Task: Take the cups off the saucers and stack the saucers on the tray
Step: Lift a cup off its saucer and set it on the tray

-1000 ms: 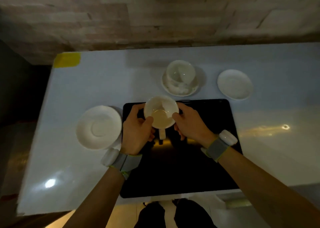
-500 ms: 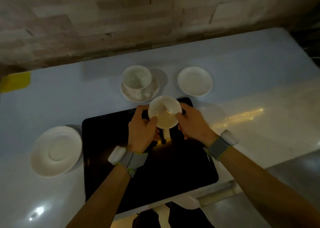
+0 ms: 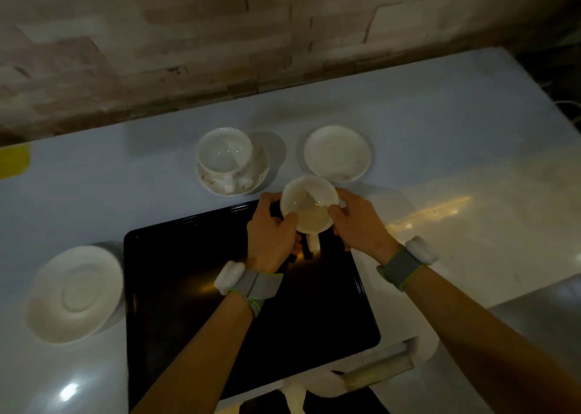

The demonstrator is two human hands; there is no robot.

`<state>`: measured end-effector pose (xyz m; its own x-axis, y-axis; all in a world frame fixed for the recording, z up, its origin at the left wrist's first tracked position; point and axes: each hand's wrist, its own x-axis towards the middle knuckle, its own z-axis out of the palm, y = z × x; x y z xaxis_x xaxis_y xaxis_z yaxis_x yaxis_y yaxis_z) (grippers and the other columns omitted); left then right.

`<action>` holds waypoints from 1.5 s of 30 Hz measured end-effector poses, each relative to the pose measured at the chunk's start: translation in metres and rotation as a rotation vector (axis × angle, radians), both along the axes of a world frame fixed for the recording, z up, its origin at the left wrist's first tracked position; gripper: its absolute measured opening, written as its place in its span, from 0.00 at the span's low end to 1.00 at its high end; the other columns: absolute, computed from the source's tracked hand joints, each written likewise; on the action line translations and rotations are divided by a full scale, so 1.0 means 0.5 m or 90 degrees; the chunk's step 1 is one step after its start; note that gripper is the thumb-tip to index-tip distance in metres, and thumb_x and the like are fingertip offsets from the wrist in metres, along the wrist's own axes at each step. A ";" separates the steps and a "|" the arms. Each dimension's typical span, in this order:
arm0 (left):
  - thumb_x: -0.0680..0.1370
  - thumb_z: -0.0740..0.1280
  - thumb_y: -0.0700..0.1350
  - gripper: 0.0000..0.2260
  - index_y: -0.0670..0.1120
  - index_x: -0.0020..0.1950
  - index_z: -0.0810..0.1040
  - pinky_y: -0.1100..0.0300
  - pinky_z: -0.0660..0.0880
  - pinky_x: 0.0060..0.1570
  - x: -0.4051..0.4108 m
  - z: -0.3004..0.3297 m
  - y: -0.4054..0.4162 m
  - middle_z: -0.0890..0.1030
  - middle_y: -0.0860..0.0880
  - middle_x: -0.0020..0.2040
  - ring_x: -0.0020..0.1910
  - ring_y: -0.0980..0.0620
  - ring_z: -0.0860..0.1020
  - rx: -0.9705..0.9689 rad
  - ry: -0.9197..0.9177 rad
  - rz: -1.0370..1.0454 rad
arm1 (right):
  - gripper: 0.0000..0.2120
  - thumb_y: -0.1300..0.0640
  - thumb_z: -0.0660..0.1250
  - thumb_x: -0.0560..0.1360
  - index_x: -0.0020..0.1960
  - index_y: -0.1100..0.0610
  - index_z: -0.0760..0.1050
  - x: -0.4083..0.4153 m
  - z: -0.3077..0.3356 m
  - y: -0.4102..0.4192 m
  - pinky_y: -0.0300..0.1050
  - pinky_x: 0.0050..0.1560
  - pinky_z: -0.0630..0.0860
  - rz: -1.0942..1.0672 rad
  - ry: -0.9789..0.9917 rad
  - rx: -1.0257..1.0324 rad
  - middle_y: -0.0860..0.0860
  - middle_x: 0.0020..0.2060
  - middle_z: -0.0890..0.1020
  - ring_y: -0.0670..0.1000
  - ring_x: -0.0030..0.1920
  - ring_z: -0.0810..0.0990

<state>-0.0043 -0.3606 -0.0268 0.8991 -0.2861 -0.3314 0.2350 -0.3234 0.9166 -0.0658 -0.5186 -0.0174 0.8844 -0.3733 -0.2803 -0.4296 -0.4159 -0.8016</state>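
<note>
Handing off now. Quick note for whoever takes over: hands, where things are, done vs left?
Left hand and right hand: both in a grip on the held cup above the black tray's far edge.
Bare small saucer beyond the tray; bare large saucer left of it.
Second cup sits on its saucer.
Done: no saucers on the tray.
Left: set the cup down, lift the second, stack saucers.

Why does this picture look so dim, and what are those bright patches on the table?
Head view: the room is dimly lit, so the black tray reads nearly featureless; bright patches on the table are glare off its glossy top; the big saucer at left is smeared by motion blur; table edges bow from the wide-angle lens.
</note>
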 end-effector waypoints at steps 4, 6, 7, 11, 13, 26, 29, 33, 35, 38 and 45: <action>0.74 0.64 0.40 0.11 0.53 0.54 0.72 0.60 0.75 0.21 0.000 -0.008 -0.014 0.81 0.44 0.26 0.21 0.45 0.79 0.003 0.003 0.004 | 0.19 0.61 0.58 0.79 0.70 0.55 0.69 0.002 -0.007 -0.013 0.37 0.19 0.71 0.002 -0.007 -0.003 0.53 0.26 0.76 0.44 0.20 0.74; 0.74 0.64 0.40 0.11 0.53 0.53 0.72 0.60 0.75 0.21 0.001 -0.012 -0.017 0.81 0.45 0.25 0.21 0.45 0.79 0.003 0.006 0.007 | 0.19 0.61 0.58 0.79 0.70 0.55 0.69 0.004 -0.009 -0.015 0.37 0.20 0.71 0.001 -0.015 -0.008 0.52 0.26 0.76 0.46 0.22 0.74; 0.74 0.64 0.40 0.11 0.53 0.53 0.72 0.61 0.75 0.20 0.003 -0.015 -0.019 0.81 0.46 0.25 0.21 0.45 0.79 0.003 0.007 0.009 | 0.19 0.61 0.58 0.79 0.70 0.55 0.69 0.005 -0.011 -0.017 0.36 0.21 0.71 0.001 -0.016 -0.009 0.52 0.26 0.76 0.48 0.24 0.74; 0.74 0.64 0.41 0.11 0.55 0.52 0.72 0.60 0.75 0.21 0.006 -0.021 -0.023 0.81 0.46 0.25 0.21 0.45 0.79 0.012 0.006 0.006 | 0.19 0.61 0.58 0.79 0.70 0.56 0.69 0.010 -0.015 -0.020 0.43 0.27 0.73 0.011 -0.010 -0.013 0.51 0.27 0.75 0.53 0.28 0.75; 0.74 0.64 0.41 0.10 0.55 0.52 0.71 0.60 0.76 0.22 0.007 -0.024 -0.023 0.81 0.45 0.27 0.21 0.45 0.79 0.014 0.008 0.008 | 0.20 0.61 0.58 0.79 0.71 0.56 0.69 0.012 -0.017 -0.020 0.47 0.32 0.74 0.014 -0.006 -0.014 0.50 0.28 0.75 0.54 0.30 0.76; 0.75 0.64 0.40 0.12 0.52 0.56 0.69 0.52 0.80 0.26 0.003 -0.027 -0.030 0.82 0.41 0.29 0.24 0.42 0.80 -0.024 0.055 0.008 | 0.23 0.60 0.58 0.77 0.71 0.49 0.69 0.021 -0.020 -0.038 0.41 0.31 0.73 0.015 -0.013 -0.037 0.56 0.30 0.79 0.50 0.28 0.73; 0.75 0.64 0.39 0.14 0.53 0.57 0.69 0.49 0.82 0.29 0.003 -0.027 -0.024 0.82 0.40 0.31 0.26 0.41 0.81 -0.047 0.072 0.001 | 0.23 0.60 0.58 0.77 0.72 0.48 0.68 0.020 -0.024 -0.038 0.39 0.30 0.73 0.003 -0.003 -0.016 0.53 0.29 0.78 0.49 0.28 0.73; 0.77 0.65 0.38 0.15 0.54 0.60 0.69 0.51 0.81 0.30 0.003 -0.027 -0.022 0.82 0.41 0.32 0.27 0.42 0.81 -0.067 0.093 -0.005 | 0.23 0.59 0.58 0.78 0.71 0.47 0.68 0.021 -0.025 -0.041 0.31 0.24 0.70 -0.005 0.013 0.001 0.52 0.27 0.77 0.44 0.24 0.73; 0.77 0.65 0.39 0.16 0.54 0.61 0.69 0.52 0.81 0.29 0.003 -0.026 -0.018 0.83 0.40 0.32 0.27 0.43 0.81 -0.080 0.108 -0.012 | 0.22 0.58 0.59 0.78 0.71 0.47 0.68 0.020 -0.024 -0.040 0.30 0.22 0.69 -0.012 0.019 0.018 0.51 0.27 0.77 0.41 0.22 0.74; 0.78 0.66 0.41 0.17 0.56 0.63 0.68 0.49 0.82 0.33 0.002 -0.024 -0.008 0.83 0.41 0.34 0.30 0.43 0.82 -0.086 0.110 -0.040 | 0.22 0.58 0.59 0.78 0.71 0.48 0.68 0.018 -0.021 -0.040 0.28 0.22 0.67 -0.020 0.027 0.027 0.51 0.27 0.77 0.38 0.22 0.74; 0.79 0.66 0.46 0.14 0.49 0.64 0.69 0.60 0.79 0.27 0.022 -0.004 0.032 0.82 0.44 0.35 0.27 0.53 0.80 -0.076 0.123 -0.011 | 0.27 0.41 0.63 0.76 0.70 0.54 0.68 0.020 -0.005 -0.053 0.49 0.53 0.77 -0.032 0.065 -0.038 0.55 0.49 0.82 0.55 0.50 0.80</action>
<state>0.0069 -0.3447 -0.0290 0.8172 -0.3484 -0.4590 0.4047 -0.2202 0.8876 -0.0558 -0.5452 -0.0197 0.8320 -0.4354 -0.3438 -0.5292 -0.4366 -0.7276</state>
